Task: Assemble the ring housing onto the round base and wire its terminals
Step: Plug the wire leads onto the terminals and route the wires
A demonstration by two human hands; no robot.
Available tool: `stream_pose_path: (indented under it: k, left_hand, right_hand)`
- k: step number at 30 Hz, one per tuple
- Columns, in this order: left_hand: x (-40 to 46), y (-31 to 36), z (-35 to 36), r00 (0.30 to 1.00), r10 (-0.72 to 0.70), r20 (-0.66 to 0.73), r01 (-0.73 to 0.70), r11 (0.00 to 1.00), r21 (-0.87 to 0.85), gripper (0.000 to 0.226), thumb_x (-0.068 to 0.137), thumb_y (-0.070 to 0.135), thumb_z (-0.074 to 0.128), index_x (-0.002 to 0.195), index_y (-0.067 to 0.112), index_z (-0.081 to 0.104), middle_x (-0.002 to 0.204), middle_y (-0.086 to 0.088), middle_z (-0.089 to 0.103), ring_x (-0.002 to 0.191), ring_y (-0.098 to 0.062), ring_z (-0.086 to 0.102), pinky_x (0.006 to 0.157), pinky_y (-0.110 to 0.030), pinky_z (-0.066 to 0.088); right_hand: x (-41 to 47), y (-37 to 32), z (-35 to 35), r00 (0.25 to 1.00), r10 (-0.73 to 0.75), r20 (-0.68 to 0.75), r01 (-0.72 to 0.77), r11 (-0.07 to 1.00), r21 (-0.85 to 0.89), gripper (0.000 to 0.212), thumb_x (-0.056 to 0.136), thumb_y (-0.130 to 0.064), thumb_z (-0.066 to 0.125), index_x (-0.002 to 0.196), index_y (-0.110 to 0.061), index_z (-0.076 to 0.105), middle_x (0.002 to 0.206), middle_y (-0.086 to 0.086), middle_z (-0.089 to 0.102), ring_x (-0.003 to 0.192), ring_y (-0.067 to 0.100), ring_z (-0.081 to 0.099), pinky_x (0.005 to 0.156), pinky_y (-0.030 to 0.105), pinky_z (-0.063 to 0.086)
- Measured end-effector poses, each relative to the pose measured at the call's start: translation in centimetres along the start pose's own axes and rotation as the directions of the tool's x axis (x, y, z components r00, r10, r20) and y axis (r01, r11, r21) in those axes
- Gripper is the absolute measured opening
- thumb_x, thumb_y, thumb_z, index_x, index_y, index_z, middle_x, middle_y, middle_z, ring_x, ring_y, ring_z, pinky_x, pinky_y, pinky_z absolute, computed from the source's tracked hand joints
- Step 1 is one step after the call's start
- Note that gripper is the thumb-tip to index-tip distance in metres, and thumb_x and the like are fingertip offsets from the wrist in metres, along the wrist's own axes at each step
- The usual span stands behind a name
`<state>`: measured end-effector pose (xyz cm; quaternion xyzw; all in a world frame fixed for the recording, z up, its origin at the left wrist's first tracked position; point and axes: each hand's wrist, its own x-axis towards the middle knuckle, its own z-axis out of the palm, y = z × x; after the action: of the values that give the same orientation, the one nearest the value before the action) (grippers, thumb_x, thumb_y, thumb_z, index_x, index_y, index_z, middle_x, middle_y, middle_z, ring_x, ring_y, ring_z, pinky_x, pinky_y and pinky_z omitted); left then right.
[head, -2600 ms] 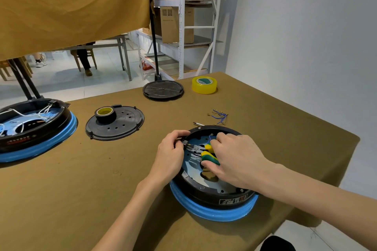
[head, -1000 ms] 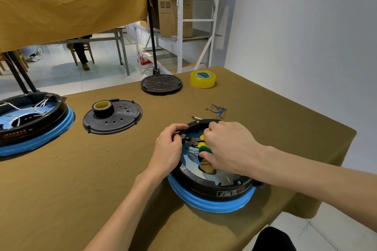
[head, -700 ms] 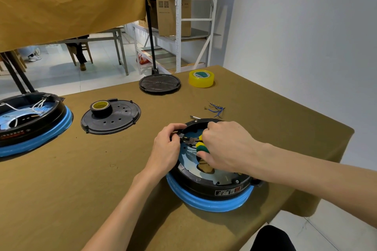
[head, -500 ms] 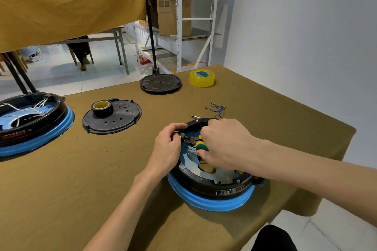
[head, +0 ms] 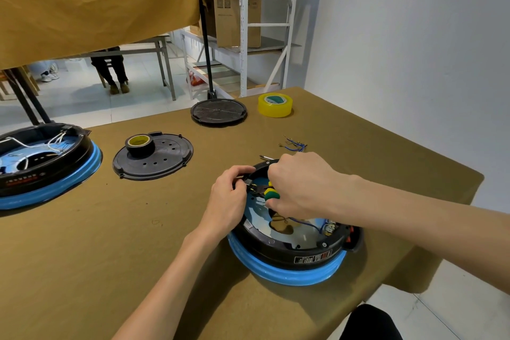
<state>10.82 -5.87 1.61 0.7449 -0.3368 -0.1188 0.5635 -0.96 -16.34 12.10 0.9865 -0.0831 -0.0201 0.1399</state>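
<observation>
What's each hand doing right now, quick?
Left hand: pinches a small part at the ring housing rim.
Right hand: grips the green-and-yellow-handled pliers.

On the desk [head: 82, 257], the ring housing [head: 298, 255] sits on the round base [head: 289, 274] near the front right edge, with the left hand [head: 227, 199] at its left rim and the right hand [head: 300, 188] reaching over its middle from the right. Just behind it lie loose wires [head: 295, 144], and farther back a roll of tape [head: 275, 104] stands to the right of a flat disc [head: 218, 112]. To the left lies a perforated plate [head: 160, 161] with a smaller tape roll [head: 138, 144] on it, and at the far left edge a second housing [head: 41, 157] sits on its own base.
</observation>
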Motion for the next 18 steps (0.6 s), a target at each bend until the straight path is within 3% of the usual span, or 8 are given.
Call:
stream_pose_path:
  k: [5,8,14,18]
  left_hand:
    - [0.02,-0.07,0.03,1.000,-0.008,-0.002,0.008,1.000,-0.008,0.040,0.104,0.001,0.038,0.128,0.020,0.065,0.127,0.002,0.066,0.123,-0.013,0.058,0.109,-0.040,0.049]
    - [-0.02,-0.03,-0.01,1.000,-0.009,0.001,0.009,1.000,-0.010,0.040,0.104,0.002,0.038,0.128,0.020,0.065,0.127,0.002,0.066,0.123,-0.013,0.058,0.109,-0.041,0.049]
    - [-0.16,0.06,-0.03,1.000,-0.005,0.003,0.005,1.000,-0.008,0.039,0.105,0.003,0.038,0.129,0.020,0.064,0.128,0.001,0.065,0.123,-0.012,0.058,0.109,-0.038,0.050]
    - [-0.17,0.16,0.00,1.000,-0.004,-0.004,0.004,1.000,-0.001,0.039,0.105,0.003,0.038,0.129,0.019,0.064,0.127,0.001,0.065,0.123,-0.013,0.058,0.107,-0.035,0.049]
  right_hand:
    - [-0.30,-0.07,0.20,0.999,0.038,-0.016,-0.038,0.999,0.029,0.056,0.094,-0.053,0.061,0.068,-0.023,0.021,0.068,-0.002,0.035,0.052,0.015,0.033,0.054,0.031,0.035]
    - [-0.41,-0.14,0.00,0.998,0.055,-0.024,-0.054,0.998,0.031,0.050,0.095,-0.055,0.059,0.075,-0.022,0.028,0.069,-0.002,0.034,0.053,0.014,0.033,0.053,0.030,0.032]
    - [-0.59,-0.45,-0.39,0.999,0.050,-0.019,-0.049,0.999,0.015,0.054,0.096,-0.053,0.058,0.071,-0.023,0.021,0.068,-0.002,0.033,0.053,0.015,0.032,0.052,0.030,0.029]
    - [-0.48,-0.49,-0.56,0.999,0.045,-0.014,-0.044,0.999,0.013,0.045,0.096,-0.051,0.060,0.080,-0.021,0.030,0.068,-0.002,0.031,0.053,0.014,0.029,0.050,0.030,0.026]
